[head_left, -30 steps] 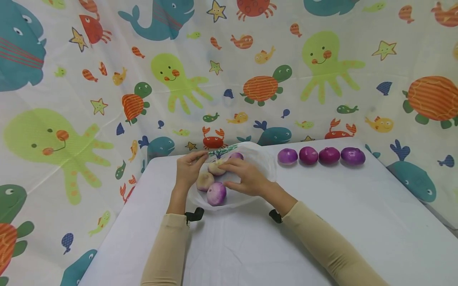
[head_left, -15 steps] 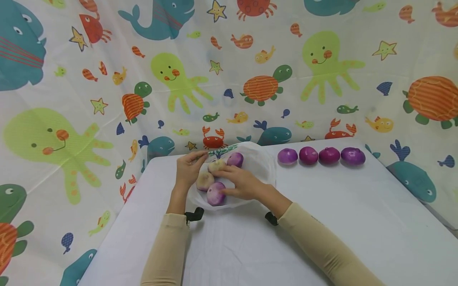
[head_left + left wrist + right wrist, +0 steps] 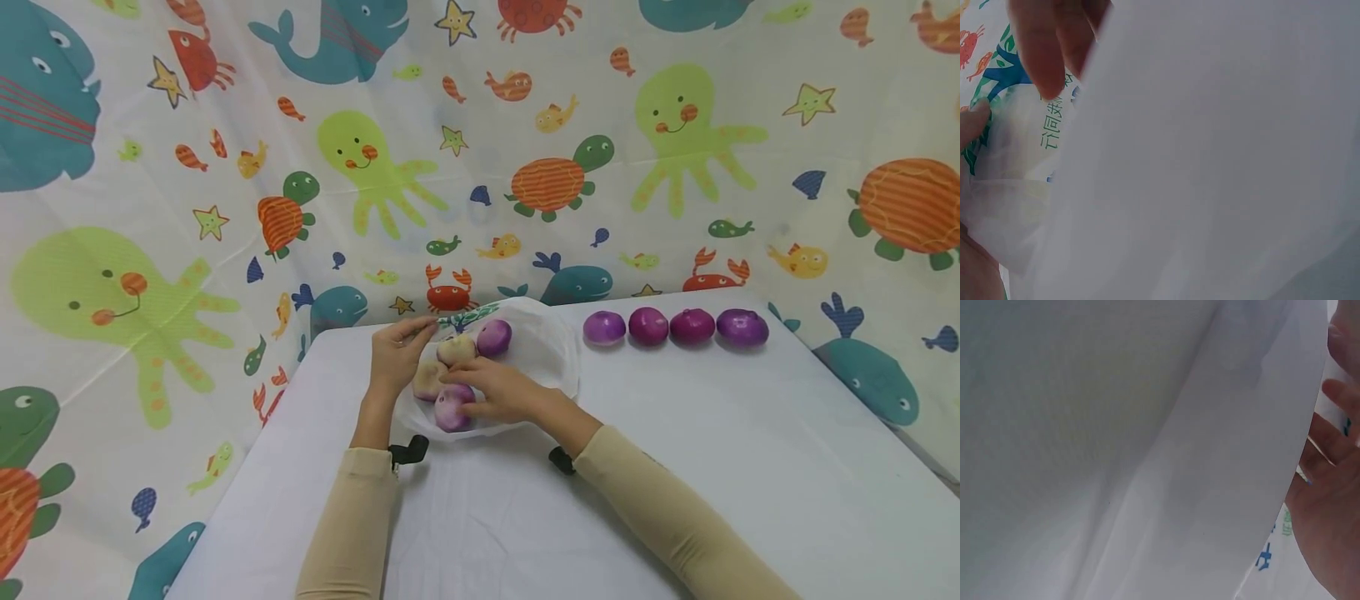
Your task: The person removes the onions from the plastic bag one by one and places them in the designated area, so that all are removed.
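Note:
A thin white plastic bag with green and blue print lies spread at the table's centre back. My left hand pinches its left rim; the left wrist view shows thumb and fingers at the printed plastic. Over the bag's opening, my right hand has its thumb beside a purple onion at the front and its fingers above it, curved loosely. Two paler, cream-topped onions and another purple onion sit in the bag. Sheer plastic hides most of both wrist views.
Several glossy purple onions stand in a row at the back right of the white-covered table. Behind and to the left hangs a curtain with sea animals, close to the table's back edge.
My right hand has moved left and toward the front, from beside the rear onions to the front purple onion, uncovering the rear purple one. My left hand keeps its pinch on the bag's rim.

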Action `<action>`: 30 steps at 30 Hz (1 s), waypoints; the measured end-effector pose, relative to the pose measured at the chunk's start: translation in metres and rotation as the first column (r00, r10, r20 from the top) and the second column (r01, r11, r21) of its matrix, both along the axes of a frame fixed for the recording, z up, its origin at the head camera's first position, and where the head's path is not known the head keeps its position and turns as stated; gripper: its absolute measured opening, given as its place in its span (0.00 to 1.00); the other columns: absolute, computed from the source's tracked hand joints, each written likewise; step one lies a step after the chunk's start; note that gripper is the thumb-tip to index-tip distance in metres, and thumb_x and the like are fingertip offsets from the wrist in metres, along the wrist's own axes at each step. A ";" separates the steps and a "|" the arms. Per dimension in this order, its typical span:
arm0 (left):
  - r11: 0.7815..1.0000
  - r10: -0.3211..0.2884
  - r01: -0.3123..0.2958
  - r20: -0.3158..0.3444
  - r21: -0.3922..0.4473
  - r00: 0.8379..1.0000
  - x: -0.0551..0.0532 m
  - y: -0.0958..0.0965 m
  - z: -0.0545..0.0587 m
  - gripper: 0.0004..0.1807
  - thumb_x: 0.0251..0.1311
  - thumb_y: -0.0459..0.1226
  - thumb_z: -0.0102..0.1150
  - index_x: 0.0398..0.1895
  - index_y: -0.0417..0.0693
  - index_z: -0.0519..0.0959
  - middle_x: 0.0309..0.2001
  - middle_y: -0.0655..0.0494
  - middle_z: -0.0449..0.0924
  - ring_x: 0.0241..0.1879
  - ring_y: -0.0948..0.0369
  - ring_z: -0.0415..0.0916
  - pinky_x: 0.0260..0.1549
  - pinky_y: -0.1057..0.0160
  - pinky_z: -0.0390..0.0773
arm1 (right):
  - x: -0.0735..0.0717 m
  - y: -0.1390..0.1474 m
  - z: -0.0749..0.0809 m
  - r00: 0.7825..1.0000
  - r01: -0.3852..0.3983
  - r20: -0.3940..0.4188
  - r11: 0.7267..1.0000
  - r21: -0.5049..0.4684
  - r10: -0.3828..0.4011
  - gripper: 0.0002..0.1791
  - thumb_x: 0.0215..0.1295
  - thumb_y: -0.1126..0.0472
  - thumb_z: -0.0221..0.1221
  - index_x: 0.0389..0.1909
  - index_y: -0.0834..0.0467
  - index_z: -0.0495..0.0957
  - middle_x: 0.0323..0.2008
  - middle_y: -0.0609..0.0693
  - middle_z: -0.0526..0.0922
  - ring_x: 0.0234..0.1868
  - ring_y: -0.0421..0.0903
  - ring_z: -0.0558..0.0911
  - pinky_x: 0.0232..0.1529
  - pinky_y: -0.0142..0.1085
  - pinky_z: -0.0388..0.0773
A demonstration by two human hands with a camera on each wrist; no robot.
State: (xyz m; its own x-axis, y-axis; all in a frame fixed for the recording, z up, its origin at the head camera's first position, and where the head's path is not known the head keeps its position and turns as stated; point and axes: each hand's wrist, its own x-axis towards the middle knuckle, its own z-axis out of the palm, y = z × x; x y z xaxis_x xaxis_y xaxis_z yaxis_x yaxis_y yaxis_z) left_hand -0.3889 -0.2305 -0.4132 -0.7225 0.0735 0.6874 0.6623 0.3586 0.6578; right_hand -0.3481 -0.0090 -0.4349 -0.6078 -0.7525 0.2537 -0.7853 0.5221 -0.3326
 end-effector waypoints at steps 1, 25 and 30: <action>1.000 0.003 -0.003 0.001 -0.004 1.000 0.000 0.000 0.000 0.07 0.65 0.32 0.70 0.44 0.42 0.90 0.43 0.46 0.91 0.44 0.53 0.88 0.46 0.79 0.80 | 0.000 -0.001 0.000 1.000 -0.012 0.004 1.000 0.003 0.012 0.29 0.71 0.48 0.66 0.70 0.50 0.76 0.71 0.49 0.76 0.73 0.47 0.72 0.76 0.42 0.69; 1.000 0.023 -0.024 0.032 0.004 0.999 -0.002 0.010 0.009 0.07 0.65 0.24 0.65 0.44 0.30 0.87 0.45 0.34 0.89 0.48 0.36 0.85 0.47 0.83 0.76 | -0.009 -0.002 -0.002 0.998 0.009 0.053 0.997 0.074 -0.013 0.31 0.69 0.47 0.68 0.69 0.51 0.74 0.66 0.49 0.78 0.68 0.46 0.77 0.74 0.43 0.71; 1.000 0.006 -0.006 0.019 0.007 1.000 0.006 0.014 0.018 0.08 0.64 0.24 0.66 0.44 0.28 0.86 0.46 0.33 0.88 0.50 0.38 0.86 0.49 0.81 0.78 | -0.013 0.001 -0.005 0.997 0.032 0.067 0.997 0.071 -0.036 0.34 0.68 0.47 0.69 0.72 0.50 0.73 0.64 0.51 0.76 0.60 0.46 0.78 0.69 0.42 0.76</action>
State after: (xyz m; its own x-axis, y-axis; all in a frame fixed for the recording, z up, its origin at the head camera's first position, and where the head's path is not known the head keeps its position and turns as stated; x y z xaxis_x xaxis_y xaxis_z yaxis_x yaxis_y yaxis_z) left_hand -0.3825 -0.2164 -0.3951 -0.7358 0.0644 0.6741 0.6476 0.3581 0.6726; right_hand -0.3615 -0.0083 -0.4401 -0.6474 -0.7454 0.1589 -0.7435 0.5719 -0.3466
